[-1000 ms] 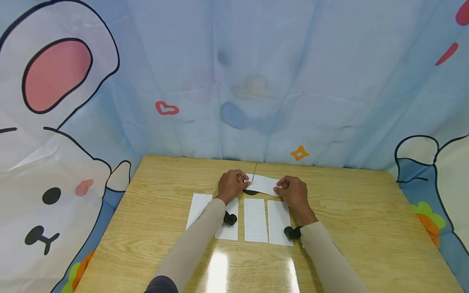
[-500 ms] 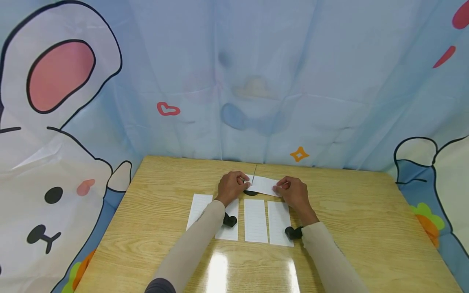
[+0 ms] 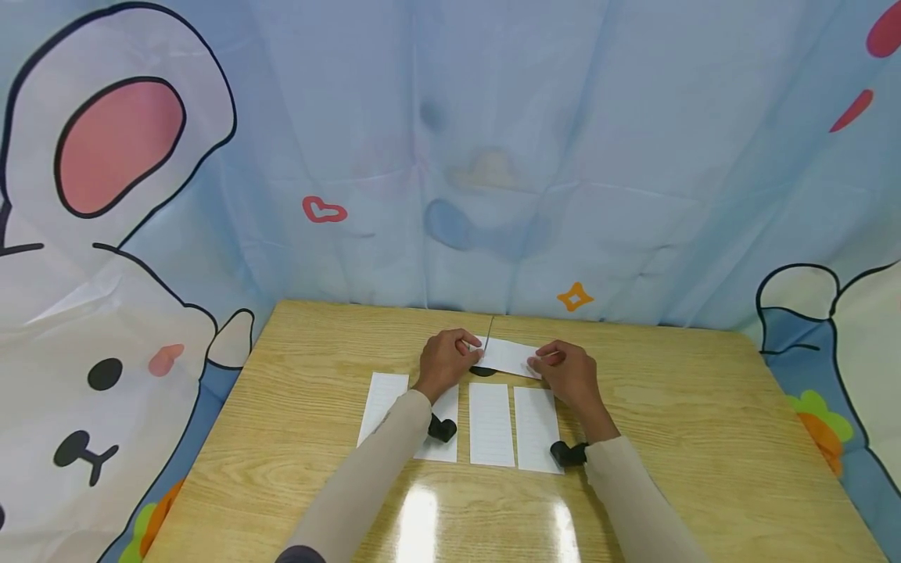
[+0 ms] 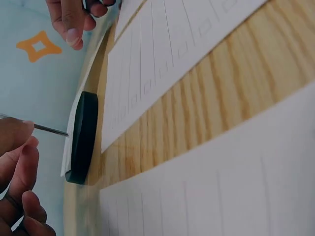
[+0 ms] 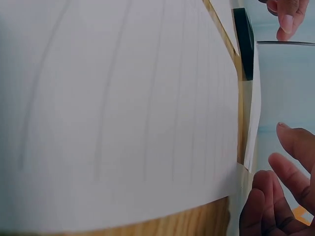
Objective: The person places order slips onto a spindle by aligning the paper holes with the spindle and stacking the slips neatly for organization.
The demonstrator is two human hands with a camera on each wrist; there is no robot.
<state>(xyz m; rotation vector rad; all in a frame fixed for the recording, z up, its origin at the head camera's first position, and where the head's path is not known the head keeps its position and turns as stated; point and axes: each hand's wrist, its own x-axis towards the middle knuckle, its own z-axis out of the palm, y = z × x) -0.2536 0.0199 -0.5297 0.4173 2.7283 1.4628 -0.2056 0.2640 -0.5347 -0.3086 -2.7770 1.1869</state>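
One sheet [image 3: 510, 356] on spike [image 3: 489, 332] — we judge it unheld: right hand [image 3: 568, 371] edging outward, grip released; left hand [image 3: 445, 360] beside spike, grip loose.

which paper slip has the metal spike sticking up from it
The farthest slip, lying crosswise over the black base of the metal spike; the other four slips lie lengthwise in a row on the table.
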